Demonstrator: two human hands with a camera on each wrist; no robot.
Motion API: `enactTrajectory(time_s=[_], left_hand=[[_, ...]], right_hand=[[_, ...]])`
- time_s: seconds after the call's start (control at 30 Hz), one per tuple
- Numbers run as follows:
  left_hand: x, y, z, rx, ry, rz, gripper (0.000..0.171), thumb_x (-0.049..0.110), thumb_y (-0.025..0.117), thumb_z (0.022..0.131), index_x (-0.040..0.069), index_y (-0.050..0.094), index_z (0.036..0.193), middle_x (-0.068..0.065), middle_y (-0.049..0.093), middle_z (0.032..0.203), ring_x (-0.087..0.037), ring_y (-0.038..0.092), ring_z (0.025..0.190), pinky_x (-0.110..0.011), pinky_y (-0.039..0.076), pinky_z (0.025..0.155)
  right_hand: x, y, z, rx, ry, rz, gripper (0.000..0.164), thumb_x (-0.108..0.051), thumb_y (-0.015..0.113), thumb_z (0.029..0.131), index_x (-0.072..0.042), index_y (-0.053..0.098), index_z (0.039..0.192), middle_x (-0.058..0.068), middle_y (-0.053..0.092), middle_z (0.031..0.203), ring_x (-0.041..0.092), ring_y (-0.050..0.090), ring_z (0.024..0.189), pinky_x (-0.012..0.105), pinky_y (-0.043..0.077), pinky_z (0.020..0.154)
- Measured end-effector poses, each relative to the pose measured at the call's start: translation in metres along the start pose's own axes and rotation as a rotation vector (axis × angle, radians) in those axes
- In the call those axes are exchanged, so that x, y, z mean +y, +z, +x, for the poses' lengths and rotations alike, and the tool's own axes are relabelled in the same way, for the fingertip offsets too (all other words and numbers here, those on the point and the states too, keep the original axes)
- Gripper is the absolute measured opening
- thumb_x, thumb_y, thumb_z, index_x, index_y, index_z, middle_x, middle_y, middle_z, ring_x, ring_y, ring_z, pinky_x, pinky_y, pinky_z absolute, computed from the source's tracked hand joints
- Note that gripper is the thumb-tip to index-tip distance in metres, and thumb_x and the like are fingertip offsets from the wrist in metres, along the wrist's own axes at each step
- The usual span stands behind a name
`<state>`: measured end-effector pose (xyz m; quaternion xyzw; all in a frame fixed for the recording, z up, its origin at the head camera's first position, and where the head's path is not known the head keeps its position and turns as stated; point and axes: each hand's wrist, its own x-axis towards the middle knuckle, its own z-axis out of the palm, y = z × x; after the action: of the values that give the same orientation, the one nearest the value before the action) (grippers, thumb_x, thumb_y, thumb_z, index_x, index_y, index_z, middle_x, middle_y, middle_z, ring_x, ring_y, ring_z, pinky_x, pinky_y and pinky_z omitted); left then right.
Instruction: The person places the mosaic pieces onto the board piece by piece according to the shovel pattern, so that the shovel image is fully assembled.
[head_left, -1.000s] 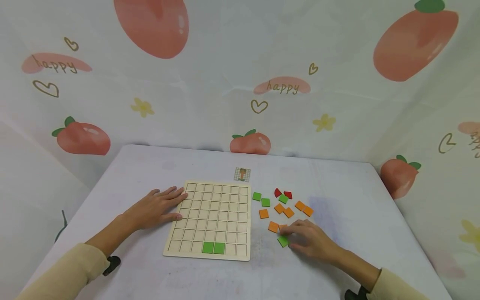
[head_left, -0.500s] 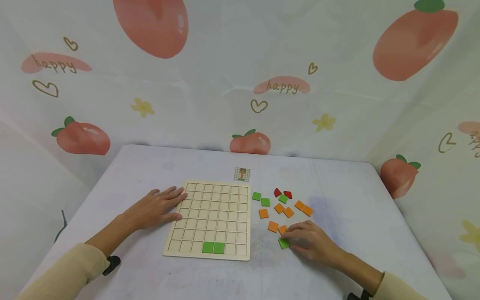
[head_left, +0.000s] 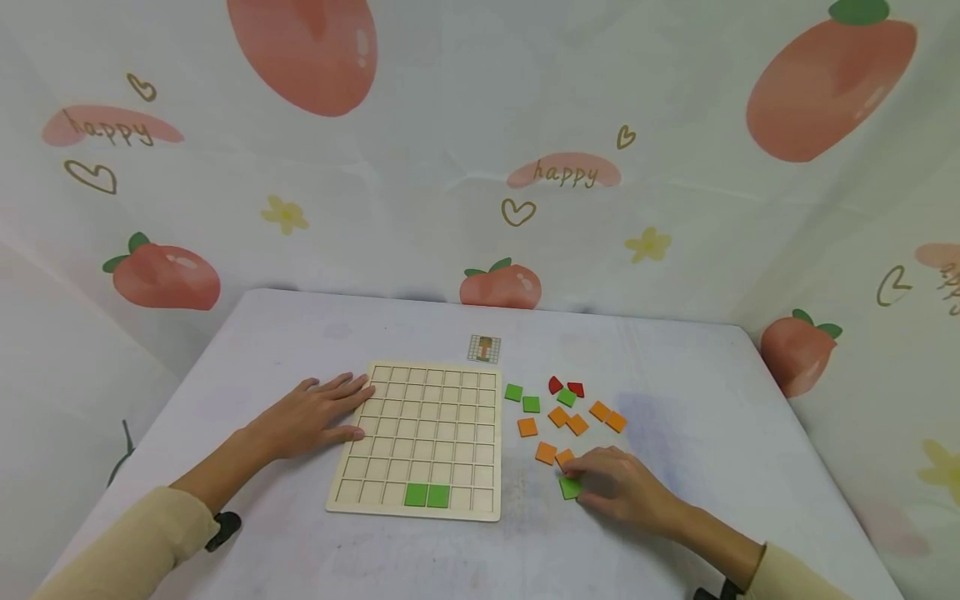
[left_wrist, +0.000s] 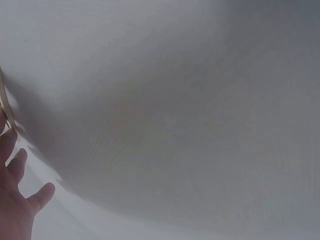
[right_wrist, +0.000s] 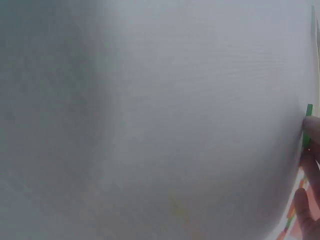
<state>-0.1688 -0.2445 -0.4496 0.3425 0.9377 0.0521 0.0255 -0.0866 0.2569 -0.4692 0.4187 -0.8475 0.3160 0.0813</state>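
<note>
Now the white table [head_left: 697, 375]: its right side was marked by a bluish patch [head_left: 648, 425], and its middle was claimed by a pale gridded board [head_left: 417, 431], laid flat! Just beyond the board's far right corner, a small picture card [head_left: 484, 349] was placed. Then, to the right, colour was scattered: two red pieces [head_left: 555, 385] were set farthest back, a green tile [head_left: 567, 398] just beside them, and two green tiles [head_left: 531, 404] were seen nearer the board. And orange tiles [head_left: 616, 422], seven of them, were strewn across, the nearest [head_left: 565, 458] partly covered!
</note>
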Motion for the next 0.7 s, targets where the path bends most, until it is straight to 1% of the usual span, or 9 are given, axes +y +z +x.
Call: enactTrajectory(time_s=[0.13, 0.2, 0.3, 0.43, 0.53, 0.6, 0.7], left_hand=[[0.000, 0.000, 0.000, -0.001, -0.001, 0.001, 0.073, 0.059, 0.052, 0.096, 0.013, 0.042, 0.153, -0.010, 0.040, 0.156, -0.035, 0.037, 0.143, -0.062, 0.035, 0.104], [-0.001, 0.000, 0.000, 0.001, -0.001, 0.001, 0.073, 0.059, 0.052, 0.096, 0.013, 0.042, 0.152, -0.010, 0.040, 0.156, -0.035, 0.038, 0.142, -0.062, 0.035, 0.104], [-0.001, 0.000, 0.000, 0.003, 0.002, 0.004, 0.073, 0.059, 0.052, 0.097, 0.013, 0.042, 0.152, -0.011, 0.040, 0.156, -0.035, 0.038, 0.142, -0.062, 0.036, 0.104], [-0.001, 0.001, 0.000, 0.006, 0.004, 0.004, 0.073, 0.059, 0.052, 0.097, 0.013, 0.042, 0.152, -0.010, 0.040, 0.156, -0.035, 0.038, 0.142, -0.062, 0.036, 0.103], [-0.001, 0.002, 0.000, 0.008, 0.004, 0.003, 0.073, 0.059, 0.052, 0.097, 0.013, 0.042, 0.152, -0.011, 0.040, 0.156, -0.035, 0.038, 0.142, -0.062, 0.036, 0.104], [-0.001, 0.002, 0.000, 0.007, 0.003, 0.004, 0.073, 0.059, 0.052, 0.097, 0.013, 0.042, 0.152, -0.011, 0.040, 0.156, -0.035, 0.038, 0.142, -0.062, 0.036, 0.103], [-0.001, 0.001, 0.000, 0.002, -0.001, 0.003, 0.073, 0.059, 0.052, 0.097, 0.013, 0.042, 0.153, -0.011, 0.040, 0.156, -0.035, 0.038, 0.142, -0.062, 0.036, 0.103]], right_hand=[[0.000, 0.000, 0.000, -0.026, 0.043, -0.003, 0.047, -0.004, 0.086, 0.072, -0.011, 0.071, 0.116, -0.007, 0.072, 0.104, 0.009, 0.066, 0.094, 0.030, 0.051, 0.084], [0.000, 0.000, 0.000, -0.034, 0.054, 0.006, 0.047, -0.004, 0.086, 0.073, -0.011, 0.070, 0.116, -0.008, 0.072, 0.104, 0.009, 0.065, 0.094, 0.033, 0.052, 0.083], [0.000, 0.001, 0.001, -0.038, 0.049, 0.031, 0.046, -0.004, 0.086, 0.073, -0.010, 0.070, 0.116, -0.007, 0.072, 0.103, 0.009, 0.066, 0.093, 0.032, 0.052, 0.083], [-0.001, 0.003, 0.004, -0.035, 0.038, 0.079, 0.048, -0.001, 0.085, 0.073, -0.006, 0.067, 0.118, -0.004, 0.072, 0.102, 0.009, 0.066, 0.091, 0.025, 0.052, 0.085], [-0.003, 0.004, 0.008, -0.040, 0.056, 0.118, 0.050, 0.000, 0.084, 0.074, -0.003, 0.065, 0.120, -0.004, 0.071, 0.101, 0.009, 0.066, 0.090, 0.022, 0.053, 0.084], [-0.005, 0.004, 0.012, -0.049, 0.084, 0.142, 0.051, 0.000, 0.084, 0.075, -0.002, 0.064, 0.122, -0.005, 0.070, 0.102, 0.008, 0.065, 0.089, 0.022, 0.054, 0.082], [-0.008, 0.004, 0.020, -0.050, 0.114, 0.157, 0.052, 0.001, 0.084, 0.076, -0.002, 0.063, 0.123, -0.005, 0.070, 0.101, 0.008, 0.065, 0.088, 0.026, 0.056, 0.079]])
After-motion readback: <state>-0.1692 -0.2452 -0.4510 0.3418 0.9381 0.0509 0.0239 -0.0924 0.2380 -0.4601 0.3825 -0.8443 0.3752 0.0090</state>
